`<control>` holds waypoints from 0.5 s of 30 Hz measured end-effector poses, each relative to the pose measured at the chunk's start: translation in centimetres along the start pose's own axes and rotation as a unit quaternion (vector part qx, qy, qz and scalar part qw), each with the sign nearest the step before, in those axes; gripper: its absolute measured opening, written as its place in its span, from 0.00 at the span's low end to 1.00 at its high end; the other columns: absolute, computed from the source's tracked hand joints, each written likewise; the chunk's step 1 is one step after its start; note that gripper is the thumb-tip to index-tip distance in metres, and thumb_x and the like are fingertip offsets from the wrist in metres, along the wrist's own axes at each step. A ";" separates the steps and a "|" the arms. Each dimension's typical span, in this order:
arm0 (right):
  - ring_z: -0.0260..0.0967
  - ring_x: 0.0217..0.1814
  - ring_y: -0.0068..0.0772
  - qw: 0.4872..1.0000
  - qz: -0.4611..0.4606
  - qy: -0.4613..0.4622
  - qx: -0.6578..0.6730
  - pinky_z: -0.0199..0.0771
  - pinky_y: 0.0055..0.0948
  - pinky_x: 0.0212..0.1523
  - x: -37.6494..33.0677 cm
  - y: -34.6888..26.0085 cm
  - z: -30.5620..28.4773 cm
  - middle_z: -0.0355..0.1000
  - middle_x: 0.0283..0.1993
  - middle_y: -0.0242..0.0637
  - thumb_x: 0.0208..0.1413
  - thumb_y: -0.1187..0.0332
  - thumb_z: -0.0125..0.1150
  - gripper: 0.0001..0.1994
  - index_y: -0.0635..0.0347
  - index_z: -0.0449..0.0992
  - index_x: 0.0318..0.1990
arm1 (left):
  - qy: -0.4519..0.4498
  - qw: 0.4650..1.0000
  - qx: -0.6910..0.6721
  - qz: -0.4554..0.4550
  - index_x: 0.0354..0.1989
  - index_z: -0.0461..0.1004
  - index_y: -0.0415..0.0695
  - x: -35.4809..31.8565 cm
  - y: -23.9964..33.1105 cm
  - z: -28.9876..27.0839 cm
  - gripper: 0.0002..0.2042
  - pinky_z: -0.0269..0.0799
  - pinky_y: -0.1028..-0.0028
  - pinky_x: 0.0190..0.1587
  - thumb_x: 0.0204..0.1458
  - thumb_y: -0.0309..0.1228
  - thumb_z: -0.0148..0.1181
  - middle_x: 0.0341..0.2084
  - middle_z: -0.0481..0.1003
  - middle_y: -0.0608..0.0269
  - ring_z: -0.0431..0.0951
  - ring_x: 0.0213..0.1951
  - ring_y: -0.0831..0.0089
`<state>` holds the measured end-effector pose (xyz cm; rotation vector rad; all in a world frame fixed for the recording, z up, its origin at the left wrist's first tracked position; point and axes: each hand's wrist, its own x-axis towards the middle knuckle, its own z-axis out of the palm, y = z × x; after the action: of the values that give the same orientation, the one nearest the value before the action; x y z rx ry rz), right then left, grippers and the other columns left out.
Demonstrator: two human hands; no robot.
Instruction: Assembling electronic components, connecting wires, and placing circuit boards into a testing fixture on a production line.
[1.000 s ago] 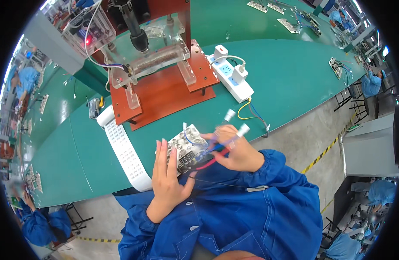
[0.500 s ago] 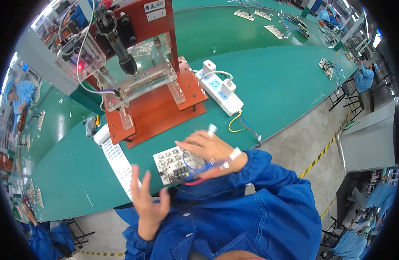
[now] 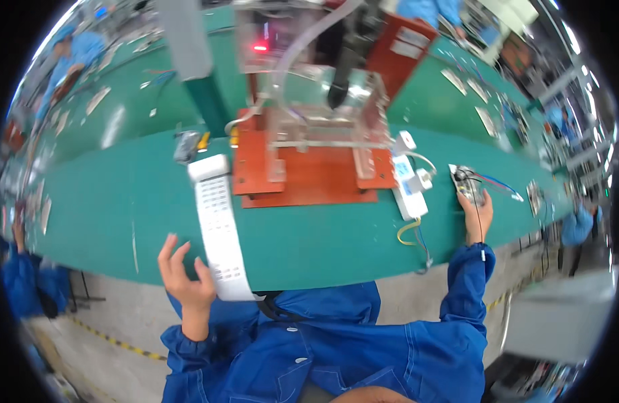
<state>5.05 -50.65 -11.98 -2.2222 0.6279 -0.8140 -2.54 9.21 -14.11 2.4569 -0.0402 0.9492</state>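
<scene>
My left hand (image 3: 188,282) is at the table's front edge with its fingers spread and nothing in them. Right beside it lies a long white strip of printed labels (image 3: 219,228), unrolled from a roll (image 3: 209,166) toward the edge. Far out to the right, my right hand (image 3: 476,216) grips the near end of a small whitish circuit board (image 3: 464,176). Black, red and blue wires (image 3: 498,183) trail off the board to the right. My fingers cover part of it, and whether it rests on the green table cannot be seen.
A red-brown press fixture (image 3: 309,178) with a clear plastic frame stands in the middle. Right of it lies a white power strip (image 3: 409,191) with plugs and loose wires. A small grey tool (image 3: 186,146) lies by the roll. Co-workers sit at benches around; more boards (image 3: 484,121) lie further back.
My right hand has carried the circuit board from in front of me out to the right. The left hand stays open near the label strip. My view has turned and is somewhat blurred.
</scene>
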 end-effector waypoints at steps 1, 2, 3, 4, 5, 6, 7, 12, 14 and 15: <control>0.74 0.53 0.38 0.999 0.004 -0.024 -0.024 0.69 0.32 0.58 1.1 -0.6 1.3 0.74 0.56 0.46 0.44 0.62 0.76 0.39 0.71 0.66 0.62 | 0.006 1.000 -0.009 -0.002 0.42 0.74 0.33 0.1 -0.4 0.0 0.16 0.69 0.56 0.56 0.41 0.22 0.55 0.51 0.72 0.40 0.73 0.54 0.42; 0.74 0.53 0.38 0.998 0.008 -0.045 -0.048 0.68 0.32 0.59 2.0 -1.1 2.5 0.73 0.57 0.48 0.45 0.61 0.76 0.38 0.72 0.66 0.62 | 0.012 1.000 -0.006 -0.011 0.42 0.74 0.33 -0.3 -0.7 -0.3 0.15 0.68 0.55 0.56 0.43 0.22 0.55 0.51 0.71 0.39 0.72 0.54 0.41; 0.74 0.55 0.41 0.997 -0.042 -0.070 -0.014 0.67 0.33 0.60 4.2 -1.3 4.6 0.72 0.58 0.52 0.45 0.60 0.76 0.40 0.72 0.64 0.63 | 0.009 1.000 -0.015 -0.012 0.43 0.74 0.33 -0.4 -0.9 -0.2 0.15 0.68 0.55 0.57 0.45 0.21 0.54 0.52 0.71 0.38 0.72 0.55 0.41; 0.73 0.56 0.44 0.992 -0.089 -0.089 0.012 0.66 0.33 0.62 7.5 -1.9 7.2 0.71 0.60 0.55 0.45 0.58 0.75 0.42 0.72 0.63 0.65 | 0.010 1.000 -0.022 -0.008 0.43 0.74 0.33 -0.4 -1.0 -0.2 0.15 0.68 0.55 0.57 0.45 0.21 0.54 0.52 0.71 0.38 0.72 0.55 0.41; 0.65 0.66 0.49 0.960 -0.267 -0.059 -0.062 0.61 0.35 0.66 9.5 -2.2 10.0 0.64 0.66 0.58 0.48 0.54 0.73 0.46 0.72 0.57 0.68 | 0.005 1.000 -0.014 -0.024 0.43 0.74 0.33 -0.4 -0.8 -0.4 0.15 0.67 0.54 0.57 0.45 0.22 0.54 0.52 0.71 0.38 0.72 0.55 0.41; 0.53 0.75 0.52 0.975 -0.144 -0.159 -0.053 0.53 0.37 0.71 9.5 -5.3 12.3 0.56 0.72 0.59 0.50 0.50 0.71 0.48 0.71 0.52 0.71 | 0.000 0.999 0.002 -0.042 0.43 0.74 0.33 -0.6 -0.8 -0.8 0.15 0.67 0.54 0.58 0.45 0.22 0.54 0.52 0.71 0.39 0.71 0.56 0.41; 0.51 0.76 0.53 0.969 -0.165 -0.143 -0.111 0.51 0.37 0.72 10.1 -6.0 14.1 0.55 0.72 0.59 0.51 0.49 0.69 0.49 0.71 0.51 0.71 | -0.004 0.999 0.002 -0.033 0.43 0.74 0.33 -0.6 -0.6 -1.0 0.15 0.67 0.54 0.58 0.45 0.22 0.54 0.52 0.71 0.39 0.71 0.56 0.41; 0.55 0.73 0.57 0.973 -0.150 -0.111 -0.133 0.55 0.40 0.71 11.1 -3.5 18.1 0.60 0.69 0.58 0.54 0.46 0.65 0.44 0.70 0.58 0.69 | -0.007 0.999 0.026 -0.040 0.47 0.72 0.34 -1.0 -0.7 -1.0 0.15 0.61 0.53 0.63 0.49 0.22 0.52 0.57 0.69 0.39 0.66 0.63 0.41; 0.53 0.73 0.59 0.981 -0.128 -0.139 -0.050 0.46 0.56 0.73 12.0 -1.5 18.0 0.63 0.67 0.59 0.56 0.45 0.62 0.39 0.68 0.64 0.66 | -0.026 0.999 0.027 -0.026 0.48 0.71 0.34 -0.7 -0.4 -0.6 0.16 0.60 0.53 0.63 0.50 0.22 0.51 0.58 0.68 0.39 0.65 0.63 0.41; 0.53 0.73 0.59 0.982 -0.118 -0.140 -0.051 0.46 0.56 0.73 13.0 -0.6 17.9 0.63 0.67 0.59 0.56 0.45 0.62 0.39 0.68 0.64 0.66 | -0.042 0.998 0.032 -0.023 0.49 0.71 0.34 -0.5 -0.2 -0.4 0.16 0.59 0.53 0.64 0.51 0.23 0.50 0.60 0.67 0.38 0.64 0.64 0.41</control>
<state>26.59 -50.67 -16.96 -2.4781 0.2794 -0.5763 -3.16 9.50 -14.25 2.5436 0.0176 0.8393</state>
